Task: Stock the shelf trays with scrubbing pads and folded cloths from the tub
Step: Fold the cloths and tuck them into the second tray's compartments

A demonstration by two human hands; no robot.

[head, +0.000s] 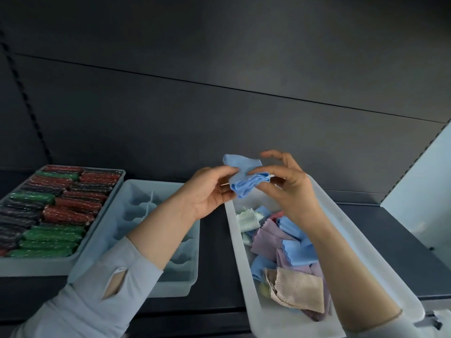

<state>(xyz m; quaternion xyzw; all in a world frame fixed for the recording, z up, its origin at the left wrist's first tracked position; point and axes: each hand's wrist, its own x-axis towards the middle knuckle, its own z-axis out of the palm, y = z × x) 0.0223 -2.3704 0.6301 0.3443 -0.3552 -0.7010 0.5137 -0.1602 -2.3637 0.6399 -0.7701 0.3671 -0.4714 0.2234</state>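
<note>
Scrubbing pad tray (34, 263), far left of the left hand: full; rolls of red, green and dark pads packed in two columns; too closely stacked for an exact count, well over twenty; one tray.

Divided tray (181, 284), just left of and below the left hand, partly hidden by the forearm: one tray, scalloped compartments, no cloth seen in the parts that show; judged the destination for folded cloths.

Left hand (207, 191): thumb and fingers pinch the left edge of the blue cloth (244, 178); grey sleeve on the arm.

Blue cloth: one, held in the air between both hands, above the far end of the tub; bunched in loose layers, the fold not yet neat.

Right hand (290, 185): thumb and a lower finger pinch the cloth's right edge; the upper fingers lifted and spread.

Tub (246, 276), below and beside the right hand: one, translucent; loose cloths heaped inside, several blue, a few lilac, one beige at the near end, one pale green-white at the far end, a pink scrap; exact count hidden by overlap.

Risks, judged: the light two-point pinch may let the layers slip and the fold open; a bulky fold may not seat in a narrow compartment; a dropped cloth would fall back among the heap.
</note>
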